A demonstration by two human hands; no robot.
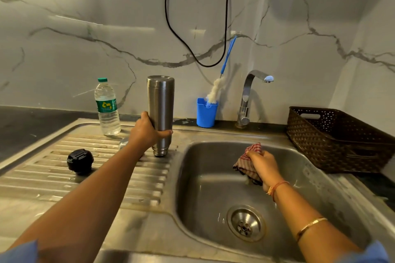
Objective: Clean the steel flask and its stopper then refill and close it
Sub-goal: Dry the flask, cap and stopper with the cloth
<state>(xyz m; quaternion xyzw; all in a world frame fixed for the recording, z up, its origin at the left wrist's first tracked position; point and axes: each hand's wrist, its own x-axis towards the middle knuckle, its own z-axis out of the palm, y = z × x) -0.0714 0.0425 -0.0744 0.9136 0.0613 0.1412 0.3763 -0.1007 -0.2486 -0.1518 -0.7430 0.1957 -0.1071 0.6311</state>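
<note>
The steel flask (160,104) stands upside down, mouth on the ribbed drainboard (51,179) just left of the sink basin. My left hand (145,132) grips its lower part. The black stopper (80,161) lies on the drainboard further left, apart from the flask. Something steel shows just behind my left wrist, mostly hidden. My right hand (265,166) holds a bunched red-checked cloth (248,160) over the sink basin (213,196). A plastic water bottle (106,109) with a green cap stands behind the drainboard.
A blue cup (205,113) with a long bottle brush (218,89) stands by the wall beside the tap (250,96). A brown woven basket (335,141) sits right of the sink. A black cable (181,38) hangs on the marble wall.
</note>
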